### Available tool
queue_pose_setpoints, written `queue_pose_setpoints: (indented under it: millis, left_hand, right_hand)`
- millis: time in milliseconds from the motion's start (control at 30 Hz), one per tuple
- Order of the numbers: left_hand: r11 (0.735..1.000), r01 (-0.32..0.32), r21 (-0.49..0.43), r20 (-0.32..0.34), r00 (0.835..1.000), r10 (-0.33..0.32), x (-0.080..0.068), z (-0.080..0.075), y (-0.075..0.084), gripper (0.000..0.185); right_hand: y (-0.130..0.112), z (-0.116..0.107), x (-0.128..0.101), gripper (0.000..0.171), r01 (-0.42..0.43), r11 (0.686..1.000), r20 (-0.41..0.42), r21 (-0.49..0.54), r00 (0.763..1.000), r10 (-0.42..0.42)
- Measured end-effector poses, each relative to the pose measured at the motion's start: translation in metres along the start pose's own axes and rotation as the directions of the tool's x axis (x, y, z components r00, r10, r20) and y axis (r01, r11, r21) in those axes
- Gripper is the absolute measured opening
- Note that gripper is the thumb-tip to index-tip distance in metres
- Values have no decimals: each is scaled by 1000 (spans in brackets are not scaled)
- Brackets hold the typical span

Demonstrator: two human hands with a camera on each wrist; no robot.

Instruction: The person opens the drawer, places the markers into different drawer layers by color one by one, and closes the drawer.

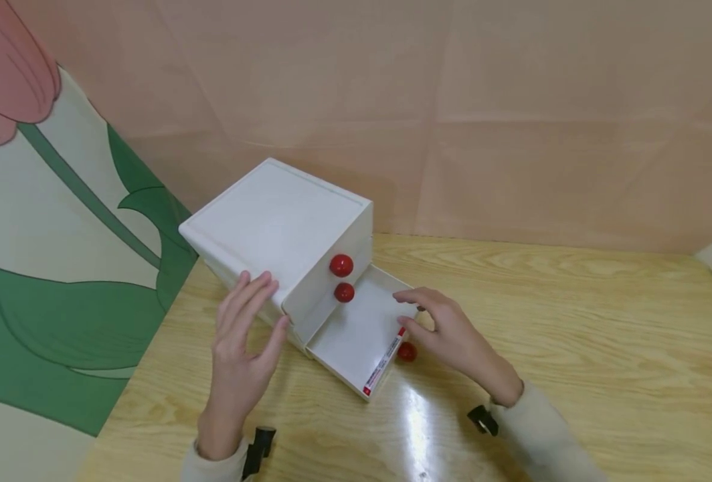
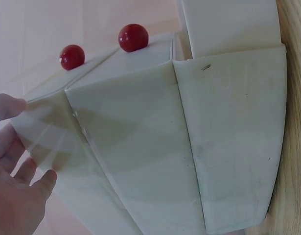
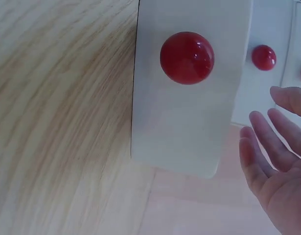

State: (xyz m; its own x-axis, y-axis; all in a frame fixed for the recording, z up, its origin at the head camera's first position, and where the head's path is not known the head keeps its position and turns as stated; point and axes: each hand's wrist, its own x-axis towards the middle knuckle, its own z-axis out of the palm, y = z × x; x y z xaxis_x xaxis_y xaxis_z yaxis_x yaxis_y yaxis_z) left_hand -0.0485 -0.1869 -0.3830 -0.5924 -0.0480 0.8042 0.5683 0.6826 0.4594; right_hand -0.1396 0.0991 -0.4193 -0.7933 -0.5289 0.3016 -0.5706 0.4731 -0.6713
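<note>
A white cabinet (image 1: 278,221) has three drawers, each with a round red knob. Its bottom drawer (image 1: 350,335) is pulled out, and a slim white marker (image 1: 383,361) with red ends and dark print lies along the inside of its front. My left hand (image 1: 238,355) is at the cabinet's near side, with spread fingers by the top edge. In the left wrist view, this hand (image 2: 18,181) is beside the uppermost drawer section. Over the open drawer's front right corner is my right hand (image 1: 452,331), thumb and fingers apart, with nothing visible between them.
The upper knob (image 1: 341,265) and middle knob (image 1: 344,292) are on pushed-in drawers. The lowest knob (image 3: 187,58) sticks out from the open drawer's front. A wood-grain table (image 1: 603,348) extends to the right, with a pink cloth backdrop (image 1: 512,134) behind it.
</note>
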Motion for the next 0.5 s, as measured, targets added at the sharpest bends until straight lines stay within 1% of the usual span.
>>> queue_pose_setpoints:
  millis: [100,200,333,500]
  left_hand:
    - [1000,4,1,2,1000,-4,0,0,0,41]
    - [1000,29,3,10,1000,-29,0,-1,1,44]
    - [997,80,-5,23,997,-80,-1,-2,2,46]
    - [997,80,-11,21,997,-80,-1,-1,2,48]
  right_hand:
    - [3,-3,-7,32,27,1000,-43,6,999,-26]
    - [6,-5,-13,33,48,999,-69,3,996,-48]
    - [10,-7,-19,33,60,998,-78,-7,995,-61]
    - [13,-8,-23,33,40,999,-72,0,997,-40]
